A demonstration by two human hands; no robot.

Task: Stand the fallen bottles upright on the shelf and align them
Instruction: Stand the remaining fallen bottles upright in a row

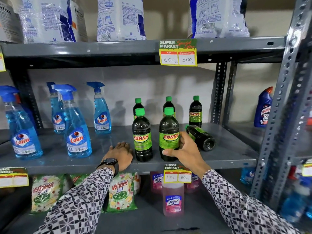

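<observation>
Several dark Sunny bottles with green caps stand on the grey middle shelf. Two are at the front: the left one and the right one. Three more stand behind, the rightmost near the back. One bottle lies on its side, base toward me, right of the front pair. My right hand wraps the lower part of the right front bottle. My left hand rests flat on the shelf, just left of the left front bottle, holding nothing.
Blue Colin spray bottles fill the left of the shelf. A price tag hangs on the shelf's front edge. Detergent bags sit above, Wheel packets and pink Lizol bottles below. Slotted metal uprights stand on the right.
</observation>
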